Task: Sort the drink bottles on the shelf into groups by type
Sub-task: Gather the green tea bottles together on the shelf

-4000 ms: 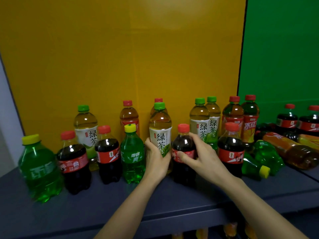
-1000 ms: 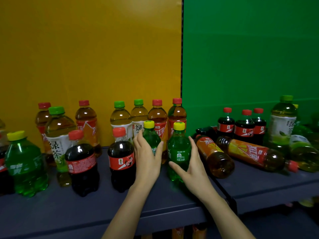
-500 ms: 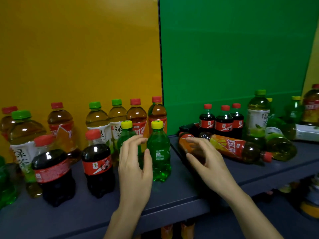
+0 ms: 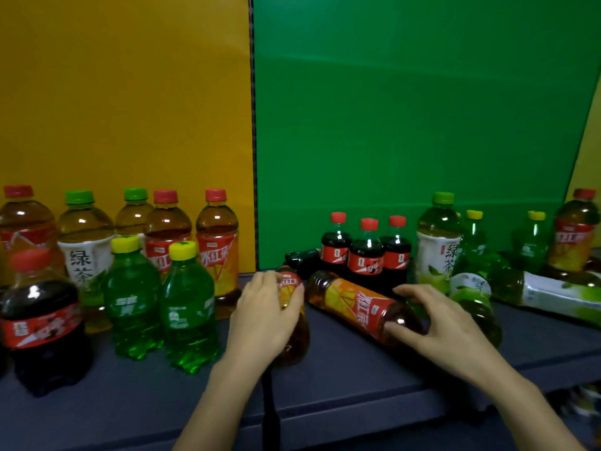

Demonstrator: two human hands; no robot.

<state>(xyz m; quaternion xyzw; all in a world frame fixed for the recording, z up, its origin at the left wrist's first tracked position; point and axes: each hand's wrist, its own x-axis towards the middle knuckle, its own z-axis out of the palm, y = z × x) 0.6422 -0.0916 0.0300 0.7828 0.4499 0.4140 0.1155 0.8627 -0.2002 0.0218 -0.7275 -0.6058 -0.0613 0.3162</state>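
A dark grey shelf (image 4: 341, 379) runs before a yellow back panel (image 4: 123, 92) and a green back panel (image 4: 406, 109). The left hand (image 4: 265, 315) wraps around a lying iced-tea bottle (image 4: 294, 320), fingers curled over its label. The right hand (image 4: 445, 330) grips the base end of a second lying iced-tea bottle (image 4: 354, 304), thumb and fingers pinching it. Left of them stand two green soda bottles (image 4: 187, 307) and a cola bottle (image 4: 42, 320), with tea bottles (image 4: 84, 242) behind. Three small cola bottles (image 4: 366, 252) stand behind the hands; green-tea bottles (image 4: 437, 242) lie and stand to the right.
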